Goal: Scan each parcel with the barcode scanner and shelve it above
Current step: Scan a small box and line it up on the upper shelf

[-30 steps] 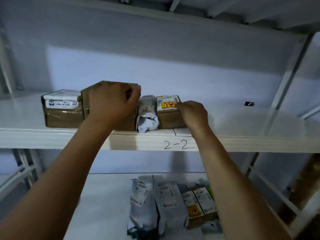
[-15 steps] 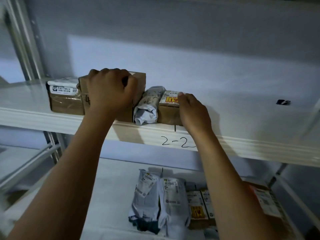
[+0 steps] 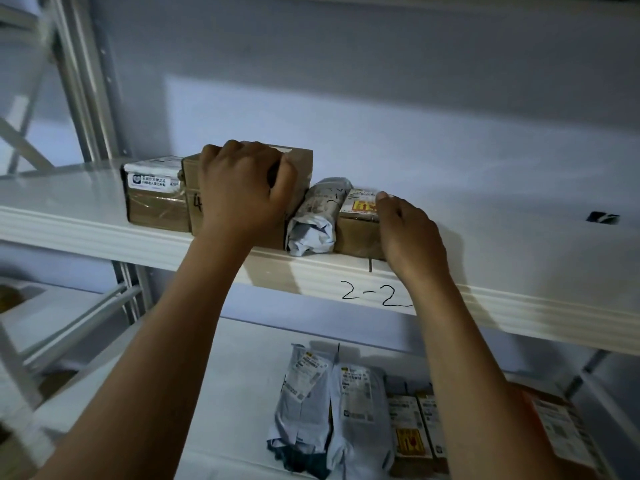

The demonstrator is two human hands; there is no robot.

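Observation:
Several parcels stand in a row on the upper shelf [image 3: 519, 306], marked "2-2". My left hand [image 3: 242, 192] grips the top of a tall cardboard box [image 3: 299, 168], fingers curled over its upper edge. To its left stands a taped box with a white label [image 3: 152, 202]. A crumpled grey bag parcel [image 3: 317, 216] is wedged to its right. My right hand [image 3: 408, 237] presses flat against the right side of a small cardboard box with a yellow label [image 3: 356, 233], one fingertip at its top edge. No scanner is in view.
On the lower shelf [image 3: 225, 393] lie two grey bag parcels [image 3: 304, 403], small labelled boxes [image 3: 408, 431] and a larger box [image 3: 561, 424] at the right. A small black scrap [image 3: 602, 217] lies far right on the upper shelf. Metal uprights [image 3: 86, 81] stand at the left.
My view has swung left and down. My right hand has slid along the small box's right side, and the row looks tighter. My left hand keeps its grip.

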